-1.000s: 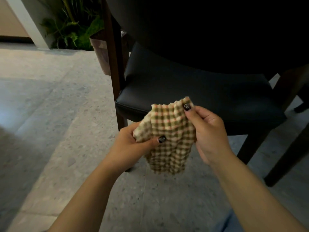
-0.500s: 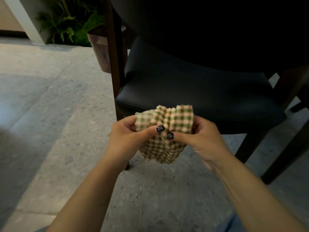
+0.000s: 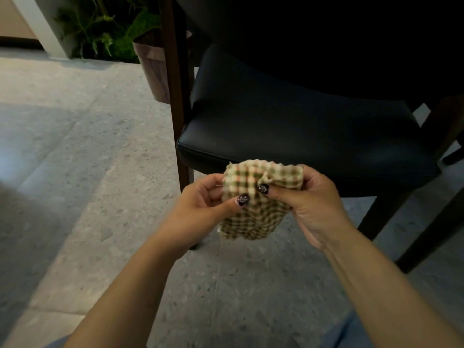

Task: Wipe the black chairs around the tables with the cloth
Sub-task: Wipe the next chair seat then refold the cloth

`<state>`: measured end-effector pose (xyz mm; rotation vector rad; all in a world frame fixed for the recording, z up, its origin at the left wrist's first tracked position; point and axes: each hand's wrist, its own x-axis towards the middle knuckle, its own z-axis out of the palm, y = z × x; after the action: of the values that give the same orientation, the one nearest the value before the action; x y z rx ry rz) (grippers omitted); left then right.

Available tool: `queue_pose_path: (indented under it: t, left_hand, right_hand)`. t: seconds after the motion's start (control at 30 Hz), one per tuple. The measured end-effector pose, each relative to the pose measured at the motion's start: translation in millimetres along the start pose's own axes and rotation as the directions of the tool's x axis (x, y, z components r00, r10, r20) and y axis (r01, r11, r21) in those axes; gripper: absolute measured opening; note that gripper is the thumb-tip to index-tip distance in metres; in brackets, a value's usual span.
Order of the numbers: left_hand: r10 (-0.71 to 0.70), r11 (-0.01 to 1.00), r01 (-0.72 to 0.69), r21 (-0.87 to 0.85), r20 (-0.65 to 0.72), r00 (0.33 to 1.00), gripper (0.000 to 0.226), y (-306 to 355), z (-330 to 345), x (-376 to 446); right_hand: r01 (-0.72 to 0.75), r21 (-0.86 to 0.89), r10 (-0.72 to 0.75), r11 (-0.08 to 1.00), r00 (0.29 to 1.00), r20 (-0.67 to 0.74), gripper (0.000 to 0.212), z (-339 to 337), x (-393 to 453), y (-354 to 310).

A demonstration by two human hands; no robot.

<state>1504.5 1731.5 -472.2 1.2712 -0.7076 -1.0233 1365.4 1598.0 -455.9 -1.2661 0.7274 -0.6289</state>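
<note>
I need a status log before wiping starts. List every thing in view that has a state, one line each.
checked cloth: bunched, held in the air in front of the seat edge, not touching the chair.
left hand: pinches the cloth's left side.
right hand: grips the cloth's right side.
black chair: upright on the floor, seat bare, tucked partly under the dark table top.
potted plant: upright behind the chair.

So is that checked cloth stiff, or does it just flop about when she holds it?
Probably floppy: the checked cloth bunches and sags below the left hand and right hand pinching it. Likely light, since thumb pinches alone hold it.
</note>
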Motion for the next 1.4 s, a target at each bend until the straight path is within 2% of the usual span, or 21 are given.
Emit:
queue_pose_path:
  t: [0.07,0.17,0.27,0.37,0.47,0.53,0.6,0.63,0.7,0.77,0.8,0.87,0.97,1.1,1.17,1.23,1.3,1.4]
  left_hand:
    - [0.023,1.000,-0.023,0.000,-0.052,0.998,0.039,-1,0,0]
    - [0.059,0.998,-0.059,0.000,-0.097,0.994,0.021,-2,0,2]
    - [0.068,0.997,-0.070,-0.013,-0.106,0.992,0.008,-2,-1,2]
    - [0.065,0.998,-0.068,-0.010,-0.167,0.984,0.015,0,-2,2]
    - [0.026,1.000,-0.027,-0.002,-0.196,0.980,0.025,2,-6,2]
    - [-0.044,0.998,0.048,0.039,-0.087,0.995,0.036,4,-8,-1]
    - [-0.108,0.991,0.106,0.082,0.023,0.994,0.041,2,-7,-3]
    - [-0.118,0.989,0.114,0.095,0.040,0.992,0.039,1,-6,-3]
    - [-0.102,0.992,0.101,0.074,0.009,0.995,0.035,0,-5,-4]
    - [-0.080,0.997,0.080,-0.012,-0.046,0.996,0.031,1,-7,-4]
    - [-0.074,0.996,0.070,-0.054,-0.067,0.995,0.028,1,-9,-4]
    - [-0.069,0.993,0.061,-0.100,-0.075,0.995,0.022,4,-12,-4]
    - [-0.105,0.992,0.099,-0.072,-0.085,0.991,0.021,6,-9,-3]
    - [-0.200,0.978,0.202,0.048,-0.043,0.979,0.018,8,-7,-4]
    - [-0.216,0.976,0.215,0.019,0.051,0.975,0.031,9,-9,-6]
    - [-0.206,0.976,0.211,-0.055,0.088,0.975,0.042,11,-10,-7]
    - [-0.181,0.977,0.188,-0.105,0.071,0.981,0.041,11,-12,-6]
    - [-0.122,0.981,0.126,-0.146,0.034,0.992,0.032,12,-15,-6]
  right_hand:
    - [0.011,-0.019,-0.011,1.000,1.000,-0.003,0.052,0,-1,0]
    - [-0.023,0.026,0.022,0.999,0.999,0.035,0.055,0,-1,0]
    - [-0.153,0.100,0.135,0.983,0.976,0.171,0.056,-5,-2,-2]
    - [-0.215,-0.015,0.211,0.977,0.940,0.267,0.042,-9,-6,-1]
    - [-0.105,-0.108,0.123,0.989,0.975,0.182,0.019,-5,-8,1]
    - [0.009,-0.102,-0.002,0.995,0.998,0.067,0.015,-3,-7,1]
    - [0.045,-0.055,-0.046,0.997,0.999,-0.011,0.013,-5,-4,0]
    - [0.014,-0.021,-0.014,1.000,1.000,0.001,0.014,-7,-4,-2]
    - [-0.128,0.036,0.123,0.991,0.984,0.132,0.031,-11,-3,-3]
    - [-0.259,-0.013,0.253,0.966,0.929,0.271,0.041,-12,-5,-2]
    - [-0.275,-0.073,0.284,0.959,0.907,0.311,0.041,-11,-7,0]
    - [-0.249,-0.158,0.288,0.956,0.904,0.315,0.034,-8,-9,2]
    - [-0.226,-0.142,0.252,0.964,0.946,0.205,0.016,-7,-8,2]
    - [-0.304,-0.018,0.304,0.952,0.944,0.127,0.022,-13,-4,0]
    - [-0.360,0.052,0.344,0.931,0.918,0.195,0.025,-17,-5,-2]
    - [-0.391,0.003,0.372,0.920,0.878,0.302,0.037,-20,-8,-3]
    - [-0.380,-0.078,0.380,0.922,0.842,0.383,0.045,-21,-10,-5]
    - [-0.330,-0.007,0.308,0.944,0.871,0.383,0.046,-22,-10,-6]
